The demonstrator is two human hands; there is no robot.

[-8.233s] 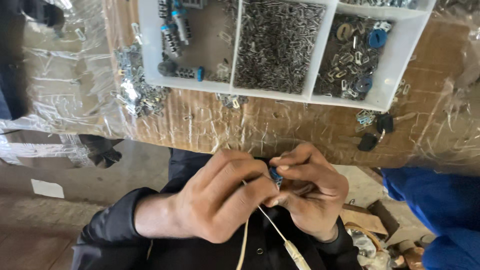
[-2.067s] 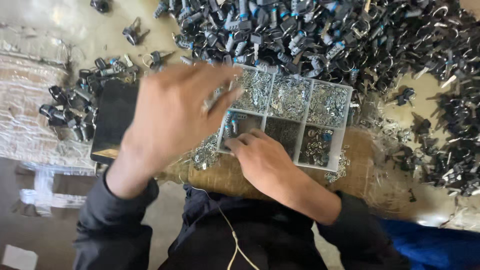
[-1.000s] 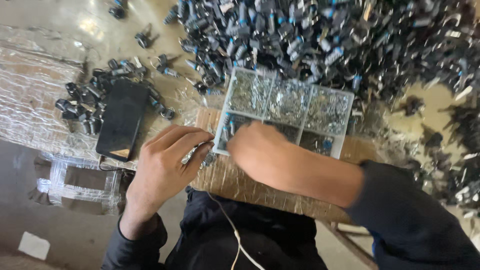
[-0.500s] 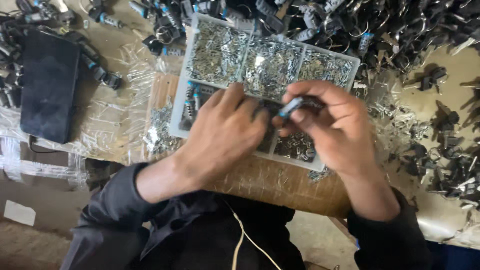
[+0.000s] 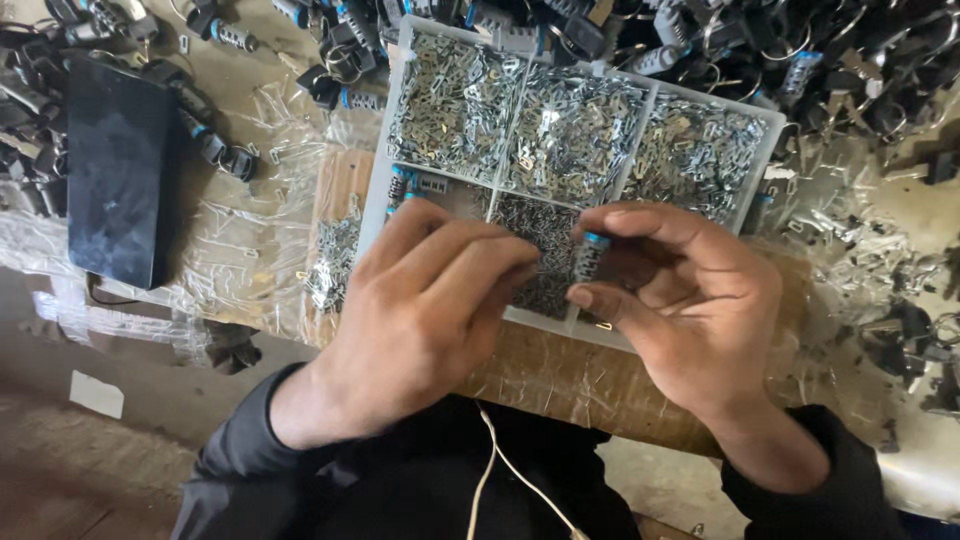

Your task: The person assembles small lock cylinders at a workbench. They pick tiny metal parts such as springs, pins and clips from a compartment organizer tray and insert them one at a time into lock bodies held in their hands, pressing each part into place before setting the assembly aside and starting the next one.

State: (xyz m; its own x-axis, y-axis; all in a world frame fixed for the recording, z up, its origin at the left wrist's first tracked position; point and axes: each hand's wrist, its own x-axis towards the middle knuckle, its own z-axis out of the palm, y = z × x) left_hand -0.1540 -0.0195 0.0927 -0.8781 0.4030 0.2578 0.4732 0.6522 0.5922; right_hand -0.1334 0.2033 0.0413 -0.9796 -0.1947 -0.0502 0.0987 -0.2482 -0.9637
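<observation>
My right hand [image 5: 690, 300] pinches a small grey cylinder with a blue tip [image 5: 592, 256] between thumb and fingers, upright over the near edge of a white compartment tray [image 5: 766, 152]. My left hand [image 5: 425, 300] hovers beside it with fingers curled toward the cylinder; what it holds is hidden. The tray's compartments are filled with several kinds of tiny metal parts [image 5: 575, 125]. Both hands sit over the tray's front compartments.
A black flat phone-like slab [image 5: 118, 170] lies at the left on crinkled plastic wrap [image 5: 250, 240]. A large heap of dark lock parts with blue tips and rings [image 5: 700, 40] fills the back. A wooden board edge [image 5: 590, 385] runs under the tray. A white cable [image 5: 500, 475] hangs below.
The view has closed in on the tray. My right hand has brought the blue-tipped cylinder closer to my left hand, and both hands have settled low over the front compartments.
</observation>
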